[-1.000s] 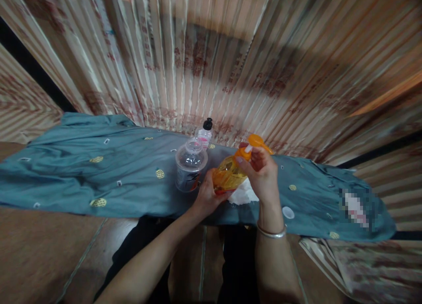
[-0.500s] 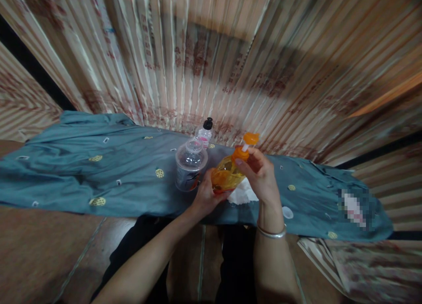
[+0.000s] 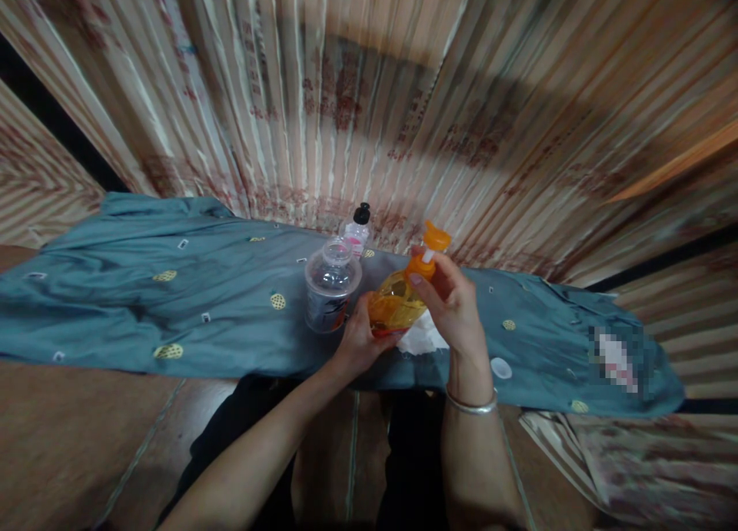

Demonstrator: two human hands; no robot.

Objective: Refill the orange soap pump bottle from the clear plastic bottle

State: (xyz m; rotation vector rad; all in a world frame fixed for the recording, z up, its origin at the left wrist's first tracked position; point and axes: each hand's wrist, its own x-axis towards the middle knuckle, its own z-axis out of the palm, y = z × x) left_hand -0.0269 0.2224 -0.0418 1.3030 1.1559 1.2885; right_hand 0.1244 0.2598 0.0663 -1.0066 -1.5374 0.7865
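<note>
A clear pump bottle [image 3: 397, 302] of yellow liquid, with an orange collar and pump head [image 3: 437, 237], is tilted to the right between my hands. My left hand [image 3: 360, 340] is closed around its lower part. At the collar, my right hand [image 3: 453, 297] grips with thumb and fingers. To the left of the bottle stands a clear plastic cup [image 3: 328, 300] with a domed lid. Behind that cup is a small clear bottle [image 3: 358, 231] with a black cap and pink print. A white tissue [image 3: 425, 336] lies beneath the tilted bottle.
A green-blue cloth [image 3: 231, 308] with pineapple prints covers the narrow surface. A small round white lid [image 3: 501, 368] lies right of my right wrist. Farther right is a pixelated patch [image 3: 619, 360]. A striped curtain [image 3: 369, 116] hangs right behind the surface.
The orange pump head has turned, its spout now pointing up and left. My grip on the bottle stays much the same, and the view shifts slightly.
</note>
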